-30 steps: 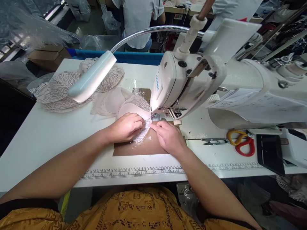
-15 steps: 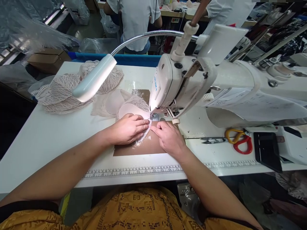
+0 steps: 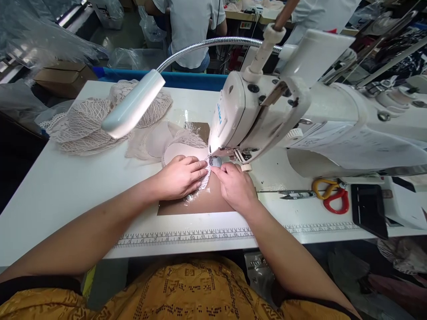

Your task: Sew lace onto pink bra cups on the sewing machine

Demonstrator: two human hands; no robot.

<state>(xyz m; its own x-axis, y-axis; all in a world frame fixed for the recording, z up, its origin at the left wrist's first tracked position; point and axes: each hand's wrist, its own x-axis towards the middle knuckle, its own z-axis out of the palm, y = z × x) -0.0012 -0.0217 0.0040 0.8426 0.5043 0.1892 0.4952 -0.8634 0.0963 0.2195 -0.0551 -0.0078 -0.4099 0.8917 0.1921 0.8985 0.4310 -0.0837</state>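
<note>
A pale pink bra cup with lace trim lies under the needle area of a white sewing machine. My left hand rests flat on the cup's near part, fingers stretched toward the needle and covering some of it. My right hand is closed just right of the needle, with thumb and forefinger pinching the edge of the cup. Its other fingers are curled in. More sheer lace fabric trails off to the left. Beneath both hands is a brown sheet fixed to the white table.
A lamp on a bendable neck hangs over piled lace pieces. To the right lie thread snips, red-and-yellow-handled scissors and a black phone-like device. A ruler strip runs along the front edge. Another person sits beyond.
The cup's near edge has drawn up toward the needle, so less of it hangs below my left hand. My right hand has shifted slightly forward. The whole view has moved a little.
</note>
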